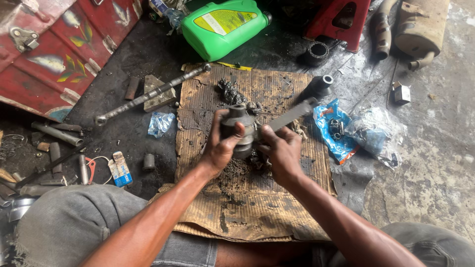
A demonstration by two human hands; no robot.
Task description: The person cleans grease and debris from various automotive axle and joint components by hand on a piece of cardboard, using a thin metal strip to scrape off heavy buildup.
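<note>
My left hand [220,146] grips a dark, greasy, roughly cylindrical metal part [236,126] above a stained sheet of cardboard [257,198]. My right hand [280,151] is closed on the handle end of a flat grey metal blade [292,114] that angles up to the right, its near end against the part. Black grease clumps [230,93] lie on the cardboard beyond the hands.
A green plastic jug [222,25] lies at the top. A long steel wrench bar [148,95] rests left of the cardboard. Blue and clear plastic bags with small parts [354,131] sit to the right, next to a black bushing [320,85]. Loose tools and tubes litter the left floor.
</note>
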